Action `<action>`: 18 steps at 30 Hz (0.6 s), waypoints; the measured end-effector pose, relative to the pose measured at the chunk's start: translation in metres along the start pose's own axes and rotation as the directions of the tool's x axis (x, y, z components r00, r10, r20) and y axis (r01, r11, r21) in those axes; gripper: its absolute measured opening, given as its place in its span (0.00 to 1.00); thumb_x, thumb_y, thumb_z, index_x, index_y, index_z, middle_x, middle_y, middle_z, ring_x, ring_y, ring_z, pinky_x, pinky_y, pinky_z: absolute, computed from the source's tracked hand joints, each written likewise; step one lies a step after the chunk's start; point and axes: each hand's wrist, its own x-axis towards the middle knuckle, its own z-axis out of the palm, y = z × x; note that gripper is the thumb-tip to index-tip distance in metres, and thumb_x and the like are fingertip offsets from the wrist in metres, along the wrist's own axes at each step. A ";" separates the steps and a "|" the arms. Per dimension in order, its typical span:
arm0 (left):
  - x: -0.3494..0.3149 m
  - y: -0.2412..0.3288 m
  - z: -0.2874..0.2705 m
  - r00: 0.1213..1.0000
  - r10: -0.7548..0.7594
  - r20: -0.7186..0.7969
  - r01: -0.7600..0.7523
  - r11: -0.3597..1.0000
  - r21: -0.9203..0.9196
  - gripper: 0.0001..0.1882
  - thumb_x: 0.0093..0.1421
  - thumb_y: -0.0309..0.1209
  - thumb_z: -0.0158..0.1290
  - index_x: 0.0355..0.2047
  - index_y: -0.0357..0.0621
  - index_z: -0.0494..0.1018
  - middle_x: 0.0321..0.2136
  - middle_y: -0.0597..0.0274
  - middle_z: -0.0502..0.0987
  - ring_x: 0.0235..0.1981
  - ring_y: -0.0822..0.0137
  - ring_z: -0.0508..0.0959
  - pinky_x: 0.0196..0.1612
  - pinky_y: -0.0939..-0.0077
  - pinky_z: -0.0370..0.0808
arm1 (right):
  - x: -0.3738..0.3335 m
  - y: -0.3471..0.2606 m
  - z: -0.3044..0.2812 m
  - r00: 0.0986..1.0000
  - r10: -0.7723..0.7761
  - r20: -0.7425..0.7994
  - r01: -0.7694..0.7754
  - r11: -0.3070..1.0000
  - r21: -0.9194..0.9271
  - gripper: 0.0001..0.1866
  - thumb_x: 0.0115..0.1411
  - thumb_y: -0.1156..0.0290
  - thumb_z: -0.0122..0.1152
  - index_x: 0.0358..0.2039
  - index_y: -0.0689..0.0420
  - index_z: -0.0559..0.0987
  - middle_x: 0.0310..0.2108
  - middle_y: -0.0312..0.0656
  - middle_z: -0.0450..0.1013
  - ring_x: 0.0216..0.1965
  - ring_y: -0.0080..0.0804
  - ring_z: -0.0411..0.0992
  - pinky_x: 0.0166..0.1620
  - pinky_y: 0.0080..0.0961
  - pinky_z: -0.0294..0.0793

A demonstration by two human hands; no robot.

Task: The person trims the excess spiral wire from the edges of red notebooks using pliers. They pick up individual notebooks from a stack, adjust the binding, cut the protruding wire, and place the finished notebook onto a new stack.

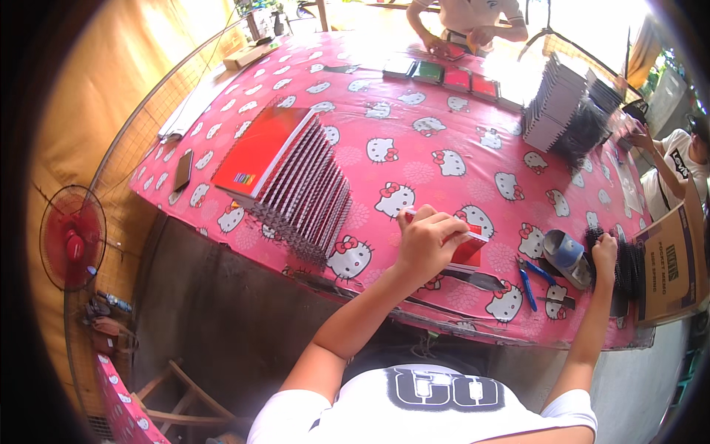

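Note:
My left hand (430,240) is closed on a small red notebook (467,254) near the front edge of the table, fingers over its top. Part of the notebook is hidden behind the hand. Further right, my right hand (605,254) is closed at a bunch of black spiral binding coils (629,272), with black coil showing on both sides of the fist. Between the hands lie blue-handled pliers (527,285) and a tape dispenser (568,255) with a blue roll. To the left stands a tall stack of red spiral notebooks (266,148).
A cardboard box (669,259) stands at the right edge beside the coils. Stacks of spiral-bound pads (551,103) rise at the back right. Small notebooks (456,78) line the far side, where a person works. Another person sits at the right. A phone (183,170) lies left.

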 end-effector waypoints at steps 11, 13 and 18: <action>0.004 0.001 0.005 0.995 0.012 -0.095 -0.016 0.999 -0.034 0.09 0.46 0.35 0.68 0.28 0.48 0.82 0.28 0.69 0.81 0.34 0.70 0.73 0.44 0.74 0.63 | -0.105 -0.275 -0.146 0.902 -0.419 -0.103 0.268 0.357 0.895 0.14 0.49 0.84 0.64 0.38 0.56 0.84 0.32 0.37 0.75 0.30 0.21 0.73 0.31 0.18 0.71; 0.004 0.003 0.003 0.997 0.022 -0.076 -0.025 0.999 -0.045 0.09 0.46 0.34 0.68 0.28 0.48 0.83 0.28 0.69 0.81 0.34 0.70 0.73 0.45 0.73 0.63 | -0.111 -0.282 -0.137 0.901 -0.428 -0.071 0.224 0.317 0.922 0.14 0.47 0.82 0.68 0.37 0.56 0.84 0.32 0.36 0.74 0.30 0.20 0.72 0.31 0.17 0.70; 0.003 0.002 0.005 0.996 0.037 -0.082 -0.041 0.998 -0.051 0.09 0.46 0.35 0.68 0.28 0.47 0.83 0.27 0.68 0.81 0.33 0.70 0.72 0.44 0.74 0.63 | -0.109 -0.277 -0.129 0.920 -0.391 -0.016 0.176 0.377 0.909 0.13 0.47 0.81 0.70 0.37 0.58 0.84 0.31 0.34 0.73 0.31 0.19 0.70 0.32 0.17 0.69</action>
